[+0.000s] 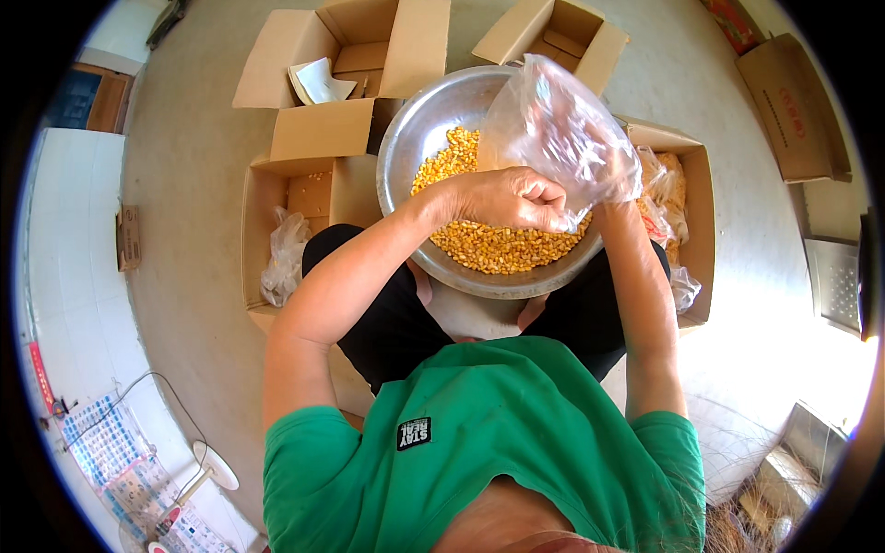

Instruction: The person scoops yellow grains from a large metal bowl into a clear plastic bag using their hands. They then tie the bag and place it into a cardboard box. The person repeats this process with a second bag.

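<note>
A clear plastic bag (544,129) is held up over a large metal basin (403,138). Yellow corn kernels (502,249) cover much of the basin's bottom. My left hand (512,198) is closed in a pinch on the bag's lower rim, above the kernels. My right hand (604,166) reaches into the mouth of the bag, which wraps round the wrist. Through the crinkled, shiny plastic its fingers do not show clearly. The basin sits between my knees.
Open cardboard boxes surround the basin: one (413,46) holds papers (323,81), another (263,230) holds crumpled plastic bags (288,256). In the right box (698,198) lie bags with corn (673,198). A white pedestal fan (217,465) stands at the lower left.
</note>
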### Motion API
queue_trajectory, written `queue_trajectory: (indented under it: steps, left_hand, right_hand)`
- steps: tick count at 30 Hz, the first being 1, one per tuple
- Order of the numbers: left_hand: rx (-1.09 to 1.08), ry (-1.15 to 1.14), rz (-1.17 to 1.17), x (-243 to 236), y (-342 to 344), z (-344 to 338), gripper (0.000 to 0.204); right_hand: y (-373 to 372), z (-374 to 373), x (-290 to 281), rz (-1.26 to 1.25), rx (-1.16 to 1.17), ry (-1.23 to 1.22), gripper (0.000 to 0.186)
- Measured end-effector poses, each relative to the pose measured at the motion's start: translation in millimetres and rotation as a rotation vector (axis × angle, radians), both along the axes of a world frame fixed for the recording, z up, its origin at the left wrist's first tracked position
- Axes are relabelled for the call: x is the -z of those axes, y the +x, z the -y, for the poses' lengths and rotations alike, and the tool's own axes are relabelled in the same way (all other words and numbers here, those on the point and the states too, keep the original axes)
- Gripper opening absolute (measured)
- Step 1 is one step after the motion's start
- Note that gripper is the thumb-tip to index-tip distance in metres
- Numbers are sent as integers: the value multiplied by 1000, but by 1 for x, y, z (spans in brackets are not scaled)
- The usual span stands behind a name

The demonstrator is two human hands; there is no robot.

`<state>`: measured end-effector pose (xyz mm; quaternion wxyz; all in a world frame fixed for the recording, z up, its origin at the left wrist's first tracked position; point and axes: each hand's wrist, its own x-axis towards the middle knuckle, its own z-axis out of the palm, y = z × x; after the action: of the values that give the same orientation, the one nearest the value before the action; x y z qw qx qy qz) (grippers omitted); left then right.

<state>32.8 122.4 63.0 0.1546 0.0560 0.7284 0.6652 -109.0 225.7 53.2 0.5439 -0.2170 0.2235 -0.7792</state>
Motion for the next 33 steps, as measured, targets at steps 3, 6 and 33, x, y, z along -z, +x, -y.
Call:
queue_trajectory:
  steps: [3,6,33]
  left_hand:
    - [-49,-131,-27,2,-1,2,21]
    - [-198,-54,-31,-5,-3,9,18]
    - [-470,-408,78,14,-5,29,21]
  right_hand:
    - [-9,2,4,-530,231,40,53]
    - [-43,6,38,-966,460,436,51]
    - [3,39,130,-1699,107,450,19]
